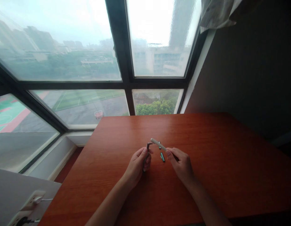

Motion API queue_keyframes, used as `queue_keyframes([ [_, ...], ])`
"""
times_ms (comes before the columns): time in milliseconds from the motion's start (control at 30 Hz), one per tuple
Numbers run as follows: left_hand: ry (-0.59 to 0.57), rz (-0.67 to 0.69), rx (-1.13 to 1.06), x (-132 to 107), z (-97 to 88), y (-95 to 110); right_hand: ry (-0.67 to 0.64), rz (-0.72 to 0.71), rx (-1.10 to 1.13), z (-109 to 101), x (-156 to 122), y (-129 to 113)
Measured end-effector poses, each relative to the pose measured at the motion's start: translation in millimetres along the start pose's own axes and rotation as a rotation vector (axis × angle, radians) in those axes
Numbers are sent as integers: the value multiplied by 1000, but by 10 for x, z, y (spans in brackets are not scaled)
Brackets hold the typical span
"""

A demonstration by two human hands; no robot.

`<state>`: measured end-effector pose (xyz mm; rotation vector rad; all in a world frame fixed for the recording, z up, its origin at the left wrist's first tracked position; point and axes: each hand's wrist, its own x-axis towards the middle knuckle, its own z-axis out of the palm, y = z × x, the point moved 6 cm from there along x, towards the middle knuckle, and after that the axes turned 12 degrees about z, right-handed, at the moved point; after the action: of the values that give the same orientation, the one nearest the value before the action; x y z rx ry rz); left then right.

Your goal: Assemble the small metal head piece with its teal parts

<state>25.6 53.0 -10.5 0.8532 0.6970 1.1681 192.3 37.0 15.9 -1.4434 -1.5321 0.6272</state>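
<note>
My left hand is closed around a dark, slim razor, held upright with its bent top sticking out above the thumb. In my right hand is a pale, round-ended stick, gripped near its darker lower end and slanting up to the left. The stick's tip is close to the razor's top; I cannot tell whether they touch. Between my hands, a small green-and-black razor cartridge lies on the table. Another small dark-and-green piece lies behind it, partly covered by the stick.
The reddish-brown wooden table reaches to the large window. A dark wall rises on the right, with pale cloth hanging at the top. Power sockets with plugged-in cords are at the lower left.
</note>
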Motion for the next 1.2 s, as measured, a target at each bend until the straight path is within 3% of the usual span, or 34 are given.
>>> queue_keyframes([
  [100, -18, -5, 13, 3, 9, -8, -38, -27, -2, 21, -5, -28],
  [300, -5, -13, -1, 9, -8, -15, 9, 3, -1, -2, 6, 3],
  [567, -24, -15, 2, -9, -2, -20, -61, -5, 15, 34, -9, -26],
  [1200, -35, -17, -68, 9, -11, -41, -27, 13, 2, 23, 4, 15],
])
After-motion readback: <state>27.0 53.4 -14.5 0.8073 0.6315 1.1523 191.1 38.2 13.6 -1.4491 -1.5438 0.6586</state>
